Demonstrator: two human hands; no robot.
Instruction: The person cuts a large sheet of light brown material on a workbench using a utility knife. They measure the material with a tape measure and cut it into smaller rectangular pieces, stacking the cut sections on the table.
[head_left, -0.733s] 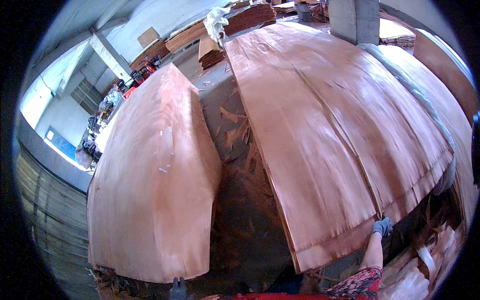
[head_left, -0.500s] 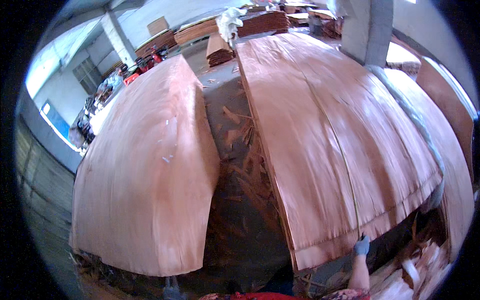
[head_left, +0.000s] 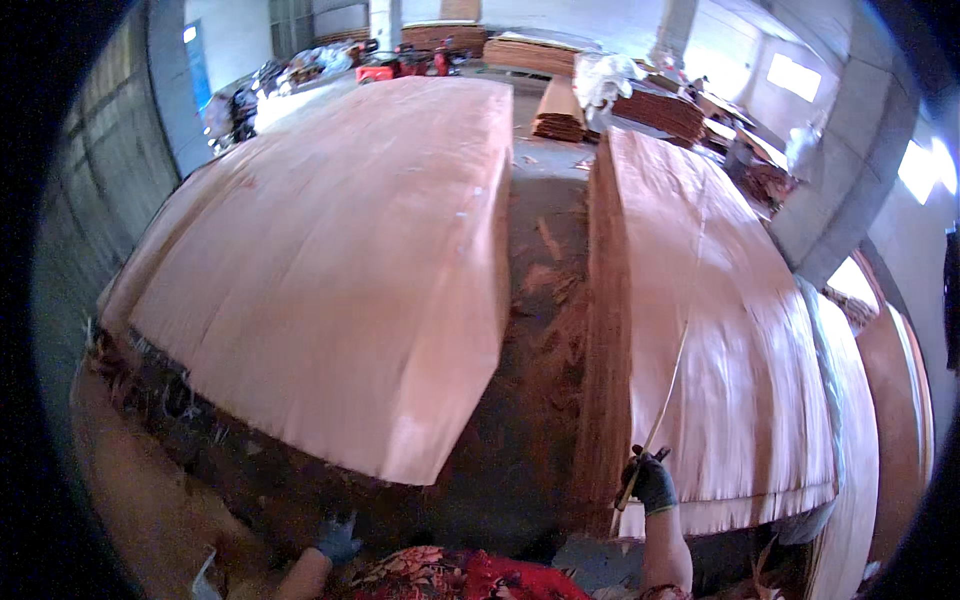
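Curled firmly around a long, slim, straw-coloured rod point(head_left: 665, 392): the right hand point(head_left: 652, 484), in a dark grey glove, at the near left corner of the right stack. Lower end of the rod jutting out beneath the fist, upper length slanting away over the stack; contact with the surface impossible to tell. Low on the left, the left hand point(head_left: 338, 540), in a blue-grey glove, fingers loosely parted, just short of the other stack's near edge; any touch there lost in shadow.

Beneath the rod, a long stack of reddish-tan wood veneer point(head_left: 745, 350), rippled and satiny on top, finely layered down its left side. Across to the left, a broader stack of pinkish-tan veneer point(head_left: 330, 270), smooth, gently domed, with a ragged dark underside. Between both, a shadowed floor strip point(head_left: 530, 400) strewn with brittle, reddish-brown splinters. Along the right, wrinkled translucent plastic sheeting point(head_left: 828, 360). Farther off, a blocky grey concrete pillar point(head_left: 848, 160), crumpled white plastic point(head_left: 603, 80) and a low pile of brown sheets point(head_left: 558, 108).
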